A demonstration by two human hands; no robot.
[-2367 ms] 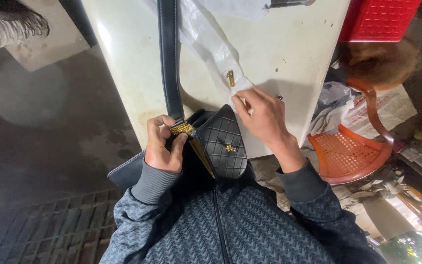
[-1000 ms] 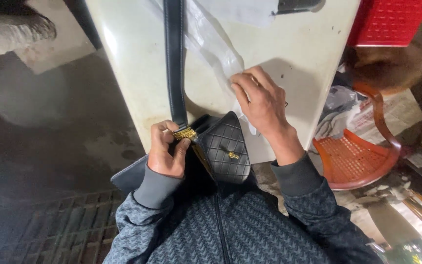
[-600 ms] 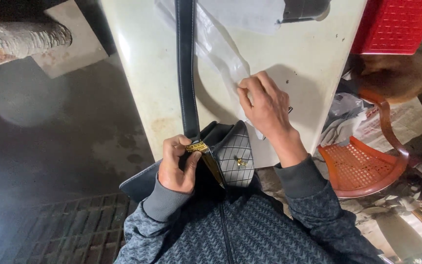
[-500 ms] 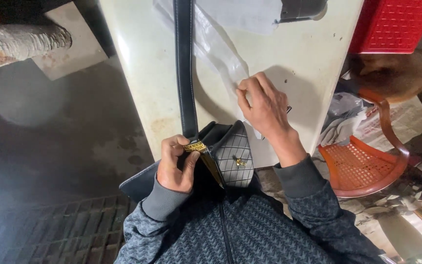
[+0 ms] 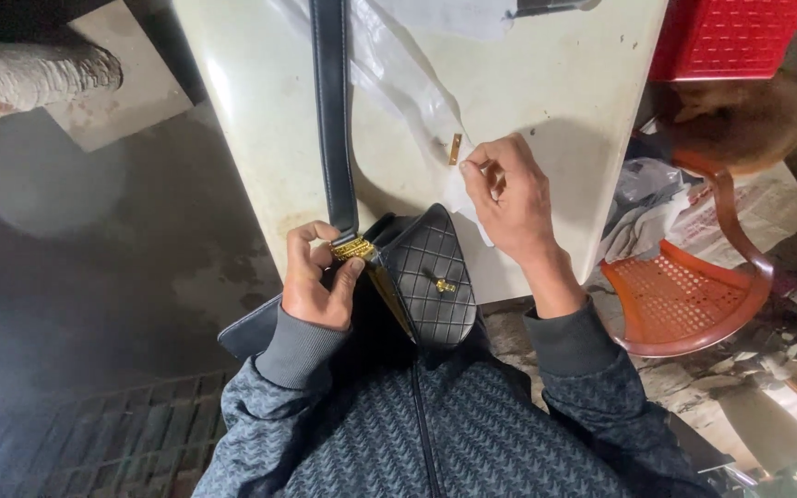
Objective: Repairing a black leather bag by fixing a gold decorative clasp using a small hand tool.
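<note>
The one black quilted bag (image 5: 431,277) leans against my chest at the near edge of the counter (image 5: 565,101), tilted so its end faces me. My left hand (image 5: 317,281) is closed round the gold fitting (image 5: 353,248) where the single strap (image 5: 332,111) joins the bag, steadying it, I'd say. My right hand (image 5: 509,198) rests on the counter, fingertips pinched on a corner of the clear plastic wrap (image 5: 408,83), just beside one small gold piece (image 5: 455,148). One orange chair (image 5: 684,295) and one red crate (image 5: 726,37) stand to my right.
</note>
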